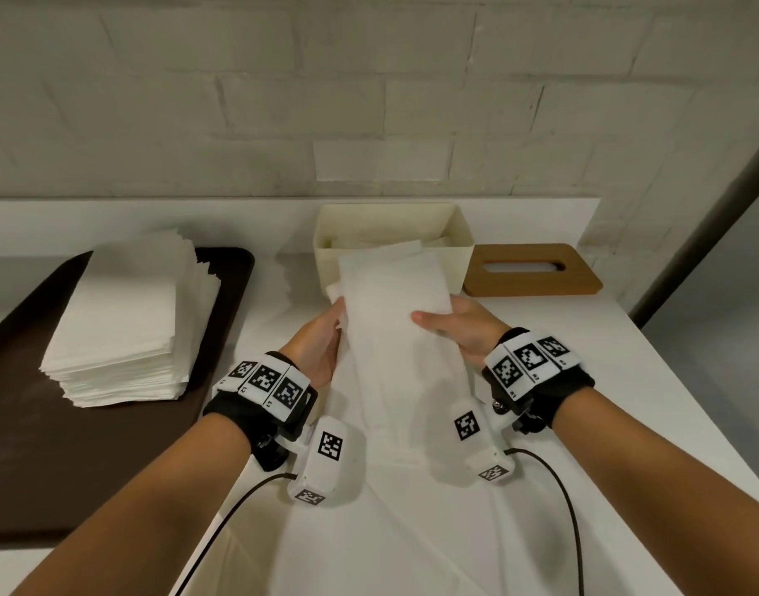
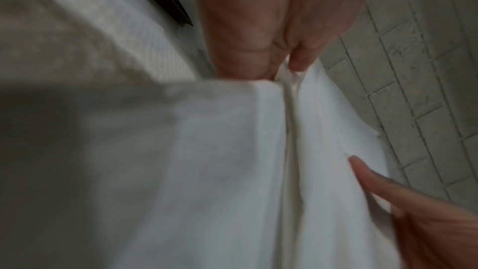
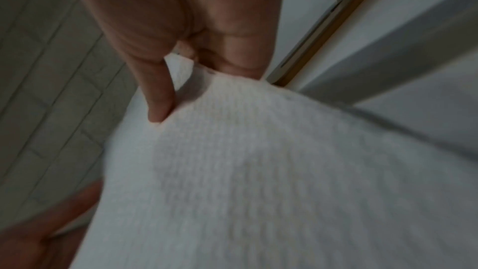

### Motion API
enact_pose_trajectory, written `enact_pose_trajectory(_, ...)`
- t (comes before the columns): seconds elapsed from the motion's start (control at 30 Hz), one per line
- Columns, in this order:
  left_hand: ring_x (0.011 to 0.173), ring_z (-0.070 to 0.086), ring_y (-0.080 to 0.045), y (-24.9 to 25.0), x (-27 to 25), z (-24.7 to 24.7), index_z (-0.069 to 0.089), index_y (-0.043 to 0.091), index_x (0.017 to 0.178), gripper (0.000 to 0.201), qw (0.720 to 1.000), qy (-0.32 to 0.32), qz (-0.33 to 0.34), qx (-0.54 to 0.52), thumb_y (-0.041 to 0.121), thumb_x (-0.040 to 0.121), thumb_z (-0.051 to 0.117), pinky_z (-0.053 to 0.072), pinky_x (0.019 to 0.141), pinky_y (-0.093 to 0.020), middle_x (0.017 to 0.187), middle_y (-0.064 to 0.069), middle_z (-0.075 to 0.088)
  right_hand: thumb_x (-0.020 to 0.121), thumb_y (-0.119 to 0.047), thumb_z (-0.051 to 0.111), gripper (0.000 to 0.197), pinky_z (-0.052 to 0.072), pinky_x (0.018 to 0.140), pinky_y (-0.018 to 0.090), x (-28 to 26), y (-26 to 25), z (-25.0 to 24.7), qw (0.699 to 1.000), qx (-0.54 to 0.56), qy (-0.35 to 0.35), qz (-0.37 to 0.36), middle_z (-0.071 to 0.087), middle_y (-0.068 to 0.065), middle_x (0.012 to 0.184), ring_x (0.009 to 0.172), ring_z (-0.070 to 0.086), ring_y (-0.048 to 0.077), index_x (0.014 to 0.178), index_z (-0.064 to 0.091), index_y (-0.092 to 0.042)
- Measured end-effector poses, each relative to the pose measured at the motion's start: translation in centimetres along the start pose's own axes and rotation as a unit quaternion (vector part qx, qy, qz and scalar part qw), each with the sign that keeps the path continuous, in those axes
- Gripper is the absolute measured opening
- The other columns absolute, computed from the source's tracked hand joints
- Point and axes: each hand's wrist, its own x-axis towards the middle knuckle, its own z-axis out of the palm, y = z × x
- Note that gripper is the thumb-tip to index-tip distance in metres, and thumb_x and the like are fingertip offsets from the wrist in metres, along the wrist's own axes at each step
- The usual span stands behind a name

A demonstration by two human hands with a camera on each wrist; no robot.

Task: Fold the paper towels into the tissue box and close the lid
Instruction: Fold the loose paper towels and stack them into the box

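A long strip of white paper towels (image 1: 394, 290) hangs between my hands, raised just in front of the open cream tissue box (image 1: 459, 247). My left hand (image 1: 321, 337) pinches its left edge, thumb against fingers (image 2: 297, 62). On the right edge, my right hand (image 1: 446, 320) grips it with the thumb on top and the fingers under the sheet. The towels (image 3: 245, 161) fill the right wrist view, where my thumb (image 3: 160, 99) presses on them. The lower part of the strip trails down onto the table toward me. Some paper lies inside the box. The wooden lid (image 1: 532, 268), with its slot, lies flat to the box's right.
A thick stack of white paper towels (image 1: 128, 320) sits on a dark brown tray (image 1: 37, 445) at the left. The white table (image 1: 627, 380) runs back to a painted brick wall. The table's right edge drops off beyond the lid. Black cables trail from both wrist cameras.
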Motion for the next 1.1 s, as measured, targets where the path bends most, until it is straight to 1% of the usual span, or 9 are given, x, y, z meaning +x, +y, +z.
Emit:
enact_pose_trajectory(0.1, 0.090, 0.063, -0.020, -0.2, 0.5, -0.3, 0.056, 0.010, 0.122, 0.046, 1.000, -0.002, -0.025, 0.018, 0.043, 0.097, 0.035, 0.054, 0.070, -0.028, 0.106, -0.007, 0.065, 0.084, -0.010, 0.063, 0.033, 0.042, 0.103, 0.046, 0.3, -0.1, -1.0, 0.999, 0.050, 0.020, -0.001, 0.061, 0.015, 0.123, 0.113, 0.058, 0.030, 0.117, 0.058, -0.009)
enact_pose_trajectory(0.2, 0.069, 0.067, -0.015, -0.7, 0.8, -0.6, 0.060, 0.005, 0.107, 0.023, 0.997, 0.014, -0.046, 0.064, 0.018, 0.096, 0.044, 0.056, 0.058, -0.023, 0.097, -0.011, 0.064, 0.085, -0.008, 0.062, 0.040, 0.042, 0.102, 0.048, 0.6, 0.4, -1.7, 0.994, 0.084, 0.066, 0.017, 0.060, 0.018, 0.124, 0.113, 0.058, 0.033, 0.124, 0.054, -0.001)
enact_pose_trajectory(0.3, 0.066, 0.065, -0.015, -1.1, 1.2, -1.0, 0.061, 0.008, 0.093, 0.018, 0.993, 0.033, -0.053, 0.100, 0.004, 0.095, 0.044, 0.056, 0.058, -0.021, 0.090, -0.010, 0.064, 0.083, -0.014, 0.066, 0.041, 0.043, 0.102, 0.048, 1.2, 1.8, -1.9, 0.994, 0.038, 0.096, 0.044, 0.062, 0.017, 0.121, 0.111, 0.059, 0.033, 0.120, 0.056, -0.001)
enact_pose_trajectory(0.53, 0.075, 0.069, -0.014, -0.9, 1.2, -1.0, 0.060, 0.013, 0.106, 0.027, 0.996, -0.007, -0.034, 0.079, 0.001, 0.096, 0.038, 0.058, 0.065, -0.023, 0.098, -0.006, 0.067, 0.040, -0.048, 0.079, 0.085, 0.045, 0.100, 0.044, 3.0, 4.7, -1.4, 0.996, 0.008, 0.044, 0.076, 0.067, 0.010, 0.113, 0.106, 0.063, 0.028, 0.114, 0.062, -0.010)
enact_pose_trajectory(0.63, 0.078, 0.069, -0.015, -0.6, 1.2, -1.2, 0.057, 0.013, 0.117, 0.030, 0.996, -0.028, -0.029, 0.078, 0.002, 0.095, 0.039, 0.057, 0.069, -0.026, 0.101, -0.006, 0.068, 0.068, -0.033, 0.077, 0.056, 0.043, 0.103, 0.045, 1.6, 3.1, -0.9, 0.997, 0.031, 0.044, 0.063, 0.066, 0.010, 0.116, 0.109, 0.061, 0.028, 0.116, 0.061, -0.009)
enact_pose_trajectory(0.73, 0.069, 0.071, -0.011, -0.4, 1.2, -1.2, 0.061, 0.015, 0.106, 0.028, 0.996, -0.036, -0.023, 0.078, 0.002, 0.095, 0.039, 0.057, 0.064, -0.024, 0.084, 0.000, 0.074, 0.080, -0.016, 0.069, 0.046, 0.040, 0.106, 0.043, 0.8, 1.8, -0.7, 0.996, 0.055, 0.037, 0.052, 0.062, 0.012, 0.122, 0.114, 0.058, 0.027, 0.123, 0.057, -0.006)
enact_pose_trajectory(0.9, 0.062, 0.071, -0.009, 0.0, 1.1, -0.8, 0.061, 0.013, 0.098, 0.025, 0.995, -0.005, -0.024, 0.094, 0.011, 0.099, 0.037, 0.057, 0.055, -0.021, 0.074, 0.003, 0.074, 0.078, 0.001, 0.067, 0.047, 0.044, 0.102, 0.043, 0.2, 0.8, -1.5, 0.990, 0.092, 0.103, -0.016, 0.061, 0.014, 0.122, 0.111, 0.059, 0.029, 0.123, 0.054, -0.003)
enact_pose_trajectory(1.0, 0.074, 0.067, -0.014, 0.3, 0.8, -0.7, 0.058, 0.010, 0.109, 0.024, 0.996, 0.035, -0.015, 0.082, 0.014, 0.100, 0.036, 0.057, 0.062, -0.025, 0.088, -0.003, 0.069, 0.077, 0.002, 0.067, 0.039, 0.049, 0.093, 0.041, -0.5, 0.0, -2.1, 0.985, 0.092, 0.140, -0.047, 0.062, 0.015, 0.117, 0.102, 0.061, 0.028, 0.114, 0.056, -0.005)
enact_pose_trajectory(1.1, 0.078, 0.063, -0.013, 0.4, 0.5, -0.7, 0.055, 0.012, 0.115, 0.026, 0.997, 0.059, -0.001, 0.048, 0.014, 0.101, 0.033, 0.057, 0.062, -0.025, 0.095, -0.003, 0.065, 0.079, 0.003, 0.064, 0.038, 0.054, 0.083, 0.036, -1.4, -0.6, -2.7, 0.980, 0.159, 0.103, -0.062, 0.064, 0.012, 0.111, 0.095, 0.063, 0.024, 0.115, 0.056, -0.008)
